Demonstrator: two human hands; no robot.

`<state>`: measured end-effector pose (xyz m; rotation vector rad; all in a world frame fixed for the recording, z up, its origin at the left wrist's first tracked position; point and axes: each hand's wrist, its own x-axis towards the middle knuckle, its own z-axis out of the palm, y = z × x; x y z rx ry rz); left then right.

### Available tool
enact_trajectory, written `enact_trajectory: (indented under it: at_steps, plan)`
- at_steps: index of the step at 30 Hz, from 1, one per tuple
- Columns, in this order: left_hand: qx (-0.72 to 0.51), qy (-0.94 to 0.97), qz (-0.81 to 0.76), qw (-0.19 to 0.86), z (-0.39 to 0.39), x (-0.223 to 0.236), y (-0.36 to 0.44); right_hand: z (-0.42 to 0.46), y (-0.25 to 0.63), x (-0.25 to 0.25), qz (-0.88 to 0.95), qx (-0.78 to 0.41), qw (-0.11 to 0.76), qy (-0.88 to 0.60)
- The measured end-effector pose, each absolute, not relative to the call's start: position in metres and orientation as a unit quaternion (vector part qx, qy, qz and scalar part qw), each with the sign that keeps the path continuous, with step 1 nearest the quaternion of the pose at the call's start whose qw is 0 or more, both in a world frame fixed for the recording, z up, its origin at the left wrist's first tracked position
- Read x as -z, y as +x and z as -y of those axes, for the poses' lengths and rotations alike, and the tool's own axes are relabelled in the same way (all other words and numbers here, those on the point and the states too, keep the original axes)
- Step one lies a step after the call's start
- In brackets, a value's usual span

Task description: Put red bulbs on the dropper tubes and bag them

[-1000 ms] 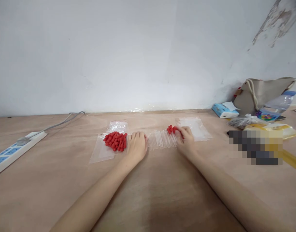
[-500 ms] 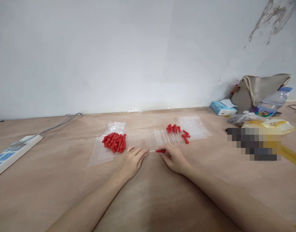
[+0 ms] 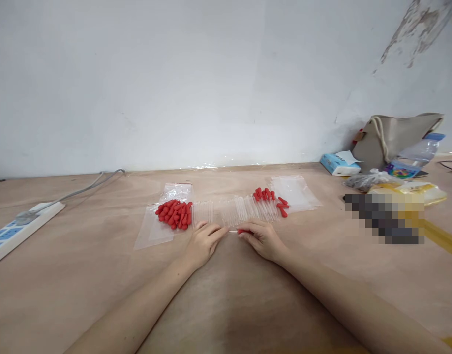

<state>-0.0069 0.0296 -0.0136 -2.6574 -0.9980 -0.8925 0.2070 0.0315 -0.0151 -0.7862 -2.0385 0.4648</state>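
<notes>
As two hands met mid-table, a thin clear tube lined up with a red bulb

While a white power strip (image 3: 30,231) lay at the far left of the wooden table (image 3: 196,309), the work sat nearer the middle. Flat clear bags (image 3: 147,238) lay under and beside a heap of red bulbs (image 3: 173,215), which looked light, soft and rubbery, likely to give under a squeeze and roll if nudged. Just right of them, clear tubes (image 3: 203,212) lay side by side.

Below these, the left hand (image 3: 203,244) rested with its fingers drawn together, seemingly pinching a thin clear tube (image 3: 233,231) that bridged the gap between the hands. That tube was probably light, stiff and slick, perhaps brittle; a gentle grip close to its end would bend it least. The right hand (image 3: 264,239) had thumb and fingers closed on one red bulb (image 3: 243,231), mostly covered; its narrow neck would be the firmest place to hold. Whether tube and bulb touched could not be told.

Beyond that hand lay a slanting row of tubes (image 3: 250,209), with more red bulbs (image 3: 264,194) at its far right end, then white-looking clear bags (image 3: 296,191) and a blue tissue pack (image 3: 339,164).
</notes>
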Motion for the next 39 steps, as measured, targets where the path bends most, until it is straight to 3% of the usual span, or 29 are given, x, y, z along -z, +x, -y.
enact_trajectory:
  at_steps: [9, 23, 33, 39]
  plan:
    - [0.291, -0.901, 0.314, 0.075, -0.0295, 0.0156, -0.0074, -0.0318, 0.2078, 0.0163, 0.832, -0.133, 0.450, -0.295]
    - [0.293, -0.904, 0.302, 0.079, -0.0280, 0.0119, -0.0043, -0.0335, 0.2070, 0.0202, 0.871, -0.047, 0.387, -0.299]
    - [0.286, -0.909, 0.295, 0.069, -0.0287, 0.0107, -0.0043, -0.0330, 0.2060, 0.0204, 0.882, -0.024, 0.353, -0.310]
    - [0.302, -0.900, 0.309, 0.061, -0.0255, 0.0090, -0.0025, -0.0321, 0.2055, 0.0185, 0.869, -0.071, 0.381, -0.307]
